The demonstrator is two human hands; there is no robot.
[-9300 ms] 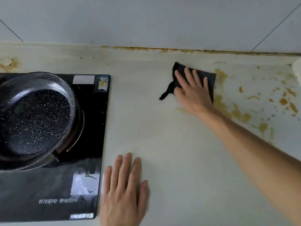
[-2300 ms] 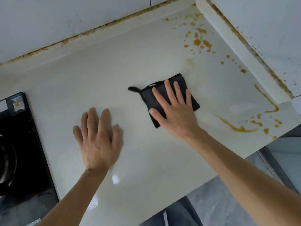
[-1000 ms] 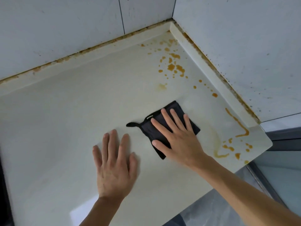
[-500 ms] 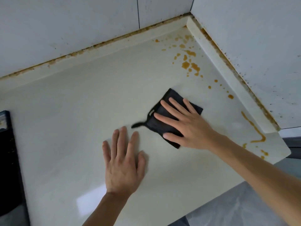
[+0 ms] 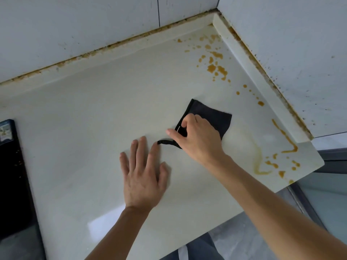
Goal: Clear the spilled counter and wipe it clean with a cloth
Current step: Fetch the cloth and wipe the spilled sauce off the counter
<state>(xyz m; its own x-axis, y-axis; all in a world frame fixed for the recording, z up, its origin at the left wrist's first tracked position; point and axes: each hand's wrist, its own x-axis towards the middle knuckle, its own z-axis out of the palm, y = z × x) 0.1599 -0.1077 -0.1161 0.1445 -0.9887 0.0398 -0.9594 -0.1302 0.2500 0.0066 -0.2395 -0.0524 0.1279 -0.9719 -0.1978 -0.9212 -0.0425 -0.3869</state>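
Two patches of orange-brown spill are left on the pale bench [image 5: 97,139], so the wiping looks partly done at best. One patch, the corner splatter [image 5: 216,66], is a scatter of drops and blobs near the bench's far right corner, trailing down along the right upstand. The other, the edge spill [image 5: 281,156], is a long streak with loose drops and a faint smeared ring beside it, near the bench's right front corner. The wide middle and left of the bench show no such marks, only a dull sheen and a window glare near the front edge.

The black cloth [image 5: 210,115] lies folded on the bench between those two patches, touching neither, with a thin loop trailing from its near corner toward the left hand. The right hand [image 5: 199,139] rests on the cloth's near left part with fingers curled, and its grip appears to be gathering or pinching the cloth's edge. The left hand [image 5: 142,173] lies flat on the bare bench just beside the cloth, fingers straight and spread, holding nothing; one fingertip is near the loop's end.

At the bench's left edge sits the black cooktop [image 5: 11,175], well apart from the work. Grimy sealant [image 5: 131,40] runs along the tiled wall joints at the back and right. Nothing stands on the bench between the cloth and either spill, so both seem freely reachable.
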